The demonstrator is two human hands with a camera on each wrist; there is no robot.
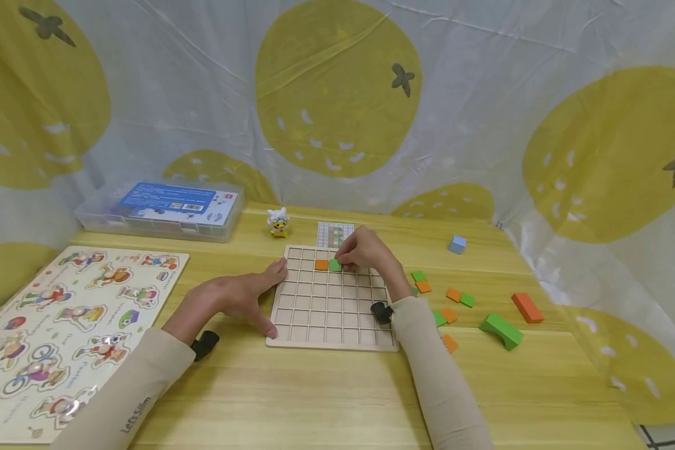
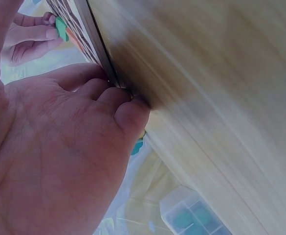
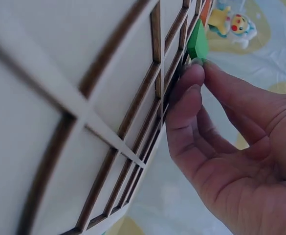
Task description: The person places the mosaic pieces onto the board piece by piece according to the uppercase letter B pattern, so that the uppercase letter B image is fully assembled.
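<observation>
A pale wooden grid board [image 1: 319, 307] lies on the table in the head view, with an orange square tile [image 1: 321, 265] in an upper cell. Directly right of it is a green square tile [image 1: 334, 265], tilted in the right wrist view, where it appears as a green piece [image 3: 198, 41]. My right hand [image 1: 365, 255] pinches this green tile between thumb and fingertips at the board's upper part. Along the board's left edge rests my left hand [image 1: 242, 297], thumb and fingers spread apart, touching the side; the left wrist view shows its fingertips against the edge.
Several loose green and orange tiles [image 1: 454, 294] lie right of the board, near a green arch block [image 1: 502, 331], an orange block [image 1: 527, 307] and a blue cube [image 1: 457, 244]. A patterned card [image 1: 335, 232], toy figure [image 1: 278, 223], plastic box [image 1: 163, 208] and picture puzzle [image 1: 84, 319] surround the board.
</observation>
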